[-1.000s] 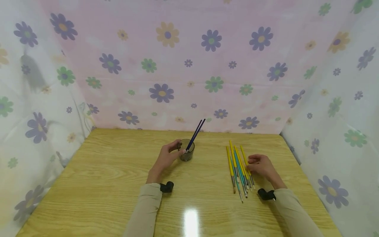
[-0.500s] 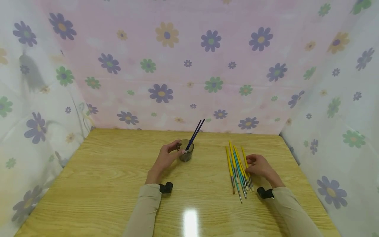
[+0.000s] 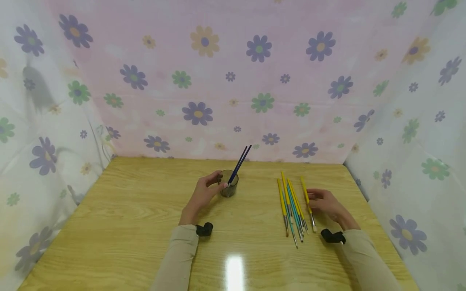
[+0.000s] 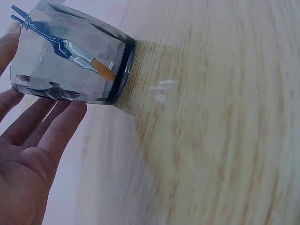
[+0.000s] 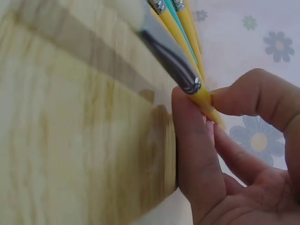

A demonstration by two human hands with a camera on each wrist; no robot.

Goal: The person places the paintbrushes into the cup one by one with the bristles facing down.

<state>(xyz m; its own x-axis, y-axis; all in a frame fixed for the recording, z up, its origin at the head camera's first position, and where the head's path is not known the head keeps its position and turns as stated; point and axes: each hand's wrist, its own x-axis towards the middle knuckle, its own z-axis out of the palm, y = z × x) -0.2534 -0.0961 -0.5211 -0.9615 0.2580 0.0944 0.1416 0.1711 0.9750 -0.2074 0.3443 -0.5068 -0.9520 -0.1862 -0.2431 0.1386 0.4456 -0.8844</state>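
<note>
My left hand [image 3: 204, 195] holds a smoky clear glass [image 3: 229, 191] upright on the table, thumb at the rim and fingers along the side. Two dark blue paintbrushes [image 3: 240, 165] lean in it, handles up to the right; an orange bristle tip [image 4: 104, 70] shows near the bottom in the left wrist view. My right hand [image 3: 327, 204] pinches a yellow paintbrush [image 3: 304, 190] between thumb and fingers, its pale bristles toward me. The right wrist view shows the silver ferrule [image 5: 173, 61] of that brush close, just above the fingertips. Left of it lie several yellow and teal paintbrushes [image 3: 291, 206].
The wood-grain table [image 3: 138, 218] reaches back to a pink flowered cloth [image 3: 218, 89]. Pale flowered cloth [image 3: 418, 161] hangs along the right side, and more on the left. A bright light reflection [image 3: 234, 270] shines near the front.
My right hand has taken the rightmost yellow paintbrush and drawn it slightly right, apart from the other brushes. My left hand and the glass stay in place.
</note>
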